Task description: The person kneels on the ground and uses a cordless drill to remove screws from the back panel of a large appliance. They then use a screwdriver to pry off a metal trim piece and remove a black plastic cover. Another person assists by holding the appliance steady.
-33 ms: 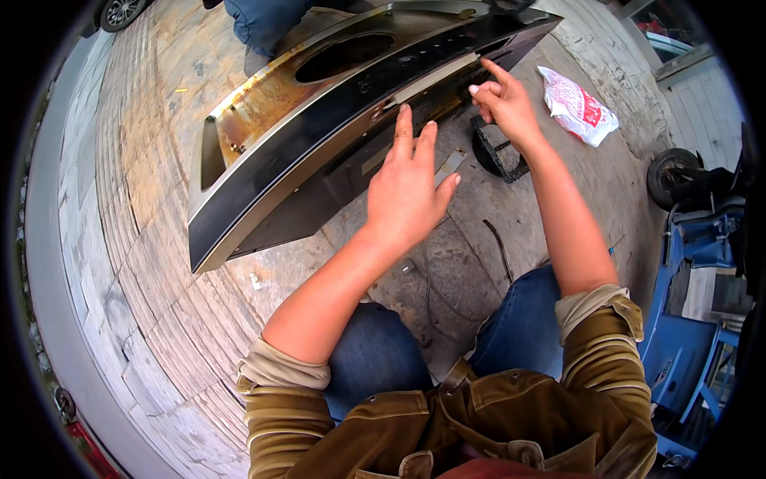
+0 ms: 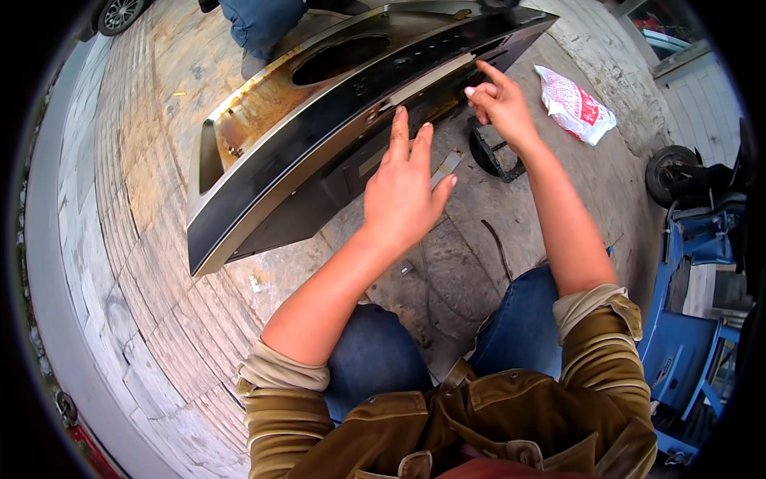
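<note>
A large metal range hood casing [image 2: 275, 156] lies tilted in front of me, with a dark front band, brown grease stains and an oval-looking opening. Along its near edge runs a pale narrow strip [image 2: 431, 80]. My left hand [image 2: 397, 195] has its fingers spread, the fingertips at the strip's left end. At the other end is the outstretched index finger of my right hand [image 2: 507, 108]; its other fingers are loosely bent and hold nothing visible. Whether the fingertips press on the strip, I cannot tell. Below the casing, a black ring-shaped part [image 2: 485, 152] sits on the ground.
A white and red plastic bag [image 2: 576, 110] lies at the right. Between my knees and the casing are a flat metal piece [image 2: 448, 164] and a dark thin strip [image 2: 496, 249]. Another person's leg [image 2: 263, 28] is behind the casing. A blue vehicle [image 2: 678, 355] stands at the right.
The whole view has shifted very slightly. Both hands keep nearly the same places against the casing.
</note>
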Available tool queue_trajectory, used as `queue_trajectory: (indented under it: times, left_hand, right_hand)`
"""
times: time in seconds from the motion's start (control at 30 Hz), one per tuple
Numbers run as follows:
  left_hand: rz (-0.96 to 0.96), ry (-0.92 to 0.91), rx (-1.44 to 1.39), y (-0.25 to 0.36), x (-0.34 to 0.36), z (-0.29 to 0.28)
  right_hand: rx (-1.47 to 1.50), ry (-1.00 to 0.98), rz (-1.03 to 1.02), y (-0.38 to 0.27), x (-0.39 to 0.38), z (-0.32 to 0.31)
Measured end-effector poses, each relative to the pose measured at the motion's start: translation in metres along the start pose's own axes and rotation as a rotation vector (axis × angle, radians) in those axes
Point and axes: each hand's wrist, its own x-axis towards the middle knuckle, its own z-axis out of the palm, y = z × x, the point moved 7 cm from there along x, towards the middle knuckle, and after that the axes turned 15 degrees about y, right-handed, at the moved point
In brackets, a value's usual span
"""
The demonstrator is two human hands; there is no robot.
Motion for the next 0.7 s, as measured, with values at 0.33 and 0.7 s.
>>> queue_trajectory:
  times: [0.33, 0.7]
  left_hand:
    - [-0.013, -0.051, 0.028, 0.006, -0.001, 0.003]
    - [-0.001, -0.064, 0.056, 0.01, -0.004, 0.01]
  right_hand:
    - [-0.004, -0.015, 0.023, 0.007, -0.004, -0.003]
    - [0.051, -0.003, 0.002, 0.004, 0.0, -0.002]
